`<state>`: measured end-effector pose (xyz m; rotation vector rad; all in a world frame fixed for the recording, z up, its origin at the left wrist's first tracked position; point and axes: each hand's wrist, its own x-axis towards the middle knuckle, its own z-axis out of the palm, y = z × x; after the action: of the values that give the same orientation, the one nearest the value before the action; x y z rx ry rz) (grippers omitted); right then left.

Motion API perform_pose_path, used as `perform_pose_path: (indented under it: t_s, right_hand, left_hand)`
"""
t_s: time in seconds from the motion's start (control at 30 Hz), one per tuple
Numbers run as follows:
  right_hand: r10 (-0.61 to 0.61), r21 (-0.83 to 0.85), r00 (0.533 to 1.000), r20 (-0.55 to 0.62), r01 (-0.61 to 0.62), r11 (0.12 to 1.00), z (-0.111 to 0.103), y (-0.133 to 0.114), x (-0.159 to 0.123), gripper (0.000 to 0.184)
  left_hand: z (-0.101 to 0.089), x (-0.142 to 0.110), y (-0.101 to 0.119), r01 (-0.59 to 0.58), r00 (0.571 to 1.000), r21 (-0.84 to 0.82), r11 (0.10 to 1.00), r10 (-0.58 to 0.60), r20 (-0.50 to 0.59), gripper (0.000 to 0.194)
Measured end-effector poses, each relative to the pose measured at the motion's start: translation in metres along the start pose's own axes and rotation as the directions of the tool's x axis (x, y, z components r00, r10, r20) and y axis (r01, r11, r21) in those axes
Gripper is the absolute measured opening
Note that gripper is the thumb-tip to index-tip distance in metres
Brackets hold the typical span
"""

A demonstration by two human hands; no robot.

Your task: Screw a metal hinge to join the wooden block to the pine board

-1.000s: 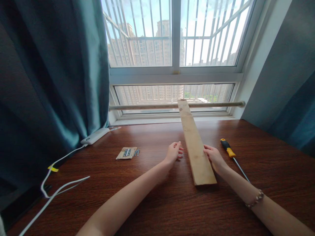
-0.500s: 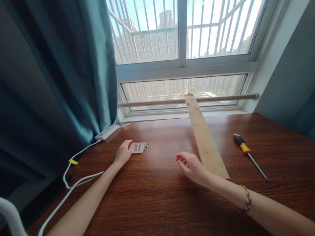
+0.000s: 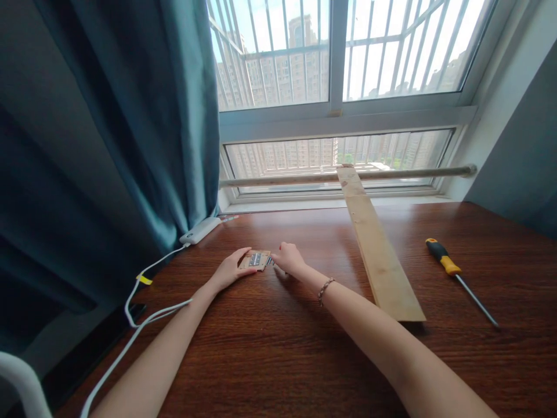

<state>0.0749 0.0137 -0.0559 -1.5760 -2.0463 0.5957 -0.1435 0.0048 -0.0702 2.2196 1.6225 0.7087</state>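
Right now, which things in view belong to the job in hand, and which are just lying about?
Part of the job:
cardboard piece, between finger and thumb of the left hand
dark plate, on it
screws, at the right hand
probably the wooden board and screwdriver, though neither hand is on them

Apparently just lying about:
white box, beside the curtain
white cable with its yellow tag

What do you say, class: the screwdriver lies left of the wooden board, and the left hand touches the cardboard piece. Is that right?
No: the head view shows the screwdriver right, not left, of the wooden board. The left hand does touch the cardboard piece.
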Motion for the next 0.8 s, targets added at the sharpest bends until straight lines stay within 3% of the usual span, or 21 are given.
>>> perform_pose_path:
  t_s: [0.1, 0.3, 0.6, 0.8]
  right_hand:
    - [0.023, -0.042, 1.0, 0.016, -0.022, 0.999, 0.005, -0.009, 0.008, 0.042]
    - [0.131, -0.106, 0.991, 0.025, -0.128, 0.986, 0.015, -0.024, 0.018, 0.04]
    - [0.152, -0.104, 0.986, 0.072, -0.145, 0.984, 0.008, -0.019, 0.016, 0.033]
    - [0.163, -0.133, 0.984, 0.072, -0.153, 0.979, 0.005, -0.022, 0.011, 0.042]
  left_hand:
    - [0.0, 0.001, 0.0, -0.034, 0.999, 0.001, 0.999, 0.034, -0.018, 0.075]
    - [0.001, 0.003, -0.005, -0.065, 0.997, 0.063, 0.996, 0.068, -0.044, 0.069]
    - [-0.002, 0.002, -0.006, -0.088, 0.994, 0.07, 0.994, 0.092, -0.06, 0.066]
    - [0.0, 0.003, -0.012, -0.112, 0.99, 0.085, 0.99, 0.118, -0.072, 0.063]
